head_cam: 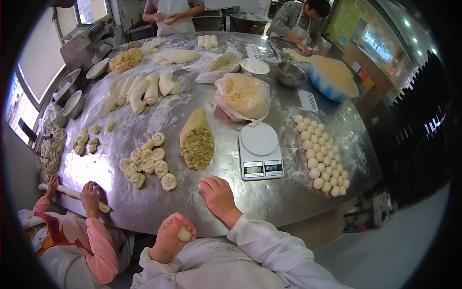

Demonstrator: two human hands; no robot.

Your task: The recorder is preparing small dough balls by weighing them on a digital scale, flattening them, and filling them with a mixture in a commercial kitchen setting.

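Observation:
My left hand [170, 235] is curled around a small pale dough ball [184, 234], close to my apron at the table's front edge. My right hand [219, 198] lies palm down at the metal tabletop, fingers bent; whatever may be under it is hidden. Just beyond its fingertips sits a tapered mound of yellowish crumbly filling [196, 141]. To the right of that mound stands a white digital kitchen scale [260, 151] with a bare round platform. Several flattened dough pieces with a pale floury middle [148, 160] are grouped left of the mound.
Rows of round dough balls [321, 155] lie at right. Behind the scale sits a plastic bag of filling [243, 97]; a blue-and-white basin [334, 79] stands farther right. Dough rolls [139, 92] lie at back left. At left, a co-worker's hands [90, 197] press a dough rope [72, 194]. Two people work opposite.

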